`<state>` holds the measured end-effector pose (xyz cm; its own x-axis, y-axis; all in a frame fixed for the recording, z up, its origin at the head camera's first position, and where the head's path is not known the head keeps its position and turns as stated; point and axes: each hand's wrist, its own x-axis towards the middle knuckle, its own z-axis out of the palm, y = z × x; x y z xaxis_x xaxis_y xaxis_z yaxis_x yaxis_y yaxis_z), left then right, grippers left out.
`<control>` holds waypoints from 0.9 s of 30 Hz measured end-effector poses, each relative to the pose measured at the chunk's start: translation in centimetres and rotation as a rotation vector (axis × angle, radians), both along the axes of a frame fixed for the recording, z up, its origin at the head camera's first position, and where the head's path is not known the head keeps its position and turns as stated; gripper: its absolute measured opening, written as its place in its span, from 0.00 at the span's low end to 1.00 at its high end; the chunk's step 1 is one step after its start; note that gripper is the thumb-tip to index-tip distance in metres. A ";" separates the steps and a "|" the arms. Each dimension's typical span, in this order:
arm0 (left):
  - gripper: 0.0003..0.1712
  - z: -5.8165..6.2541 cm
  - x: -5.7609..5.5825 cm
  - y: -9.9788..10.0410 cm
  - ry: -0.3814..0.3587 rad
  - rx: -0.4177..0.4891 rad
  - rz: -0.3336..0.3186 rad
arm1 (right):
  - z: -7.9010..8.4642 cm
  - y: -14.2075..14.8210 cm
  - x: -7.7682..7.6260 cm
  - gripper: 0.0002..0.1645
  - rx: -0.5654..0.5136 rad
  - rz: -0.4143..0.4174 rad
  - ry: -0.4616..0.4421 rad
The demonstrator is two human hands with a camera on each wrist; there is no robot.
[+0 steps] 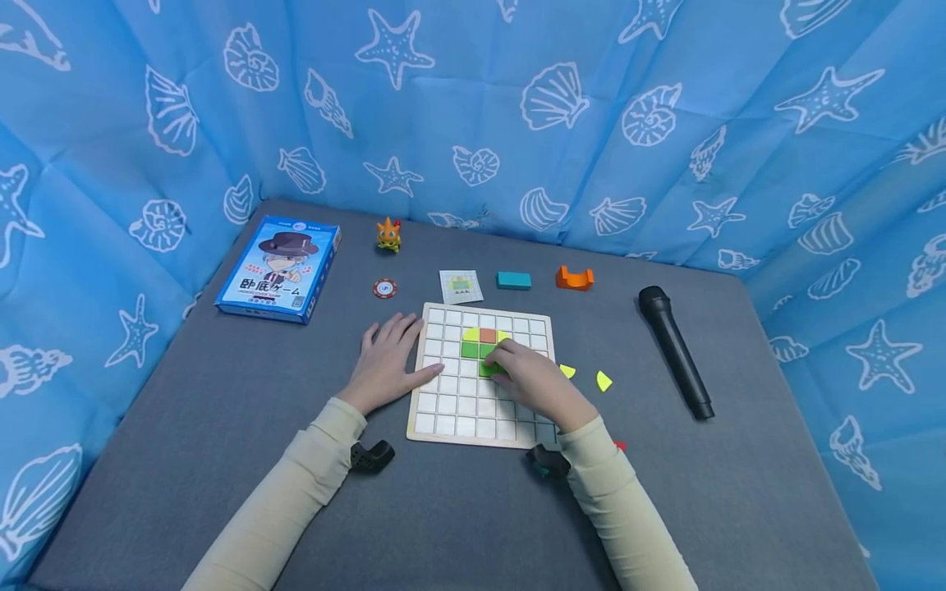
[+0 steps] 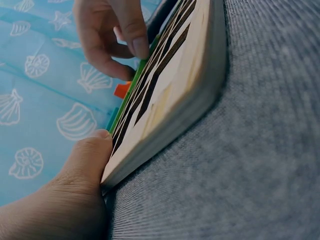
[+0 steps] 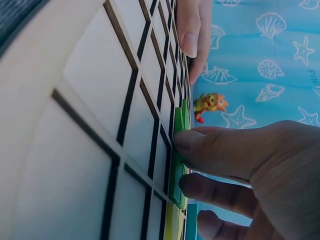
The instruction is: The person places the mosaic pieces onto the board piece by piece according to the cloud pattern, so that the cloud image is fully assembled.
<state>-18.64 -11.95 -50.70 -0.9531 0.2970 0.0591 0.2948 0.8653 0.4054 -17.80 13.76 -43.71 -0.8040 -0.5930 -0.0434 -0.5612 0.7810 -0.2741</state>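
Note:
A wooden grid board [image 1: 456, 426] with white squares lies on the table. My left hand [image 1: 384, 365] rests at its left side, fingers stretched out and the thumb on the board's edge. Near the board's middle my right hand [image 1: 535, 382] pinches a green square tile [image 3: 176, 175] between thumb and fingers, low against the grid. Just above it on the board are another green tile [image 1: 470, 350], a brownish-orange tile [image 1: 488, 336] and a rounded yellow tile [image 1: 471, 335]. My right fingers partly cover the tiles around them.
Behind the board lie a pattern card [image 1: 461, 286], a teal block [image 1: 513, 281], an orange block [image 1: 574, 279], a poker chip [image 1: 384, 288] and a small figurine [image 1: 388, 235]. A blue game box [image 1: 279, 269] is at left. Yellow pieces [image 1: 603, 381] and a black microphone [image 1: 676, 353] lie right.

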 end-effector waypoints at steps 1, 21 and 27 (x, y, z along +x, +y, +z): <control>0.53 0.0 0.0 0.0 0.000 0.000 0.000 | 0.0 0.0 0.0 0.14 0.000 0.001 0.002; 0.52 0.2 0.2 0.2 0.023 0.022 -0.001 | 0.7 0.9 0.4 0.17 0.008 -0.002 0.005; 0.53 0.2 0.1 0.2 0.009 0.015 0.008 | 1.3 2.7 0.6 0.16 0.019 -0.042 0.036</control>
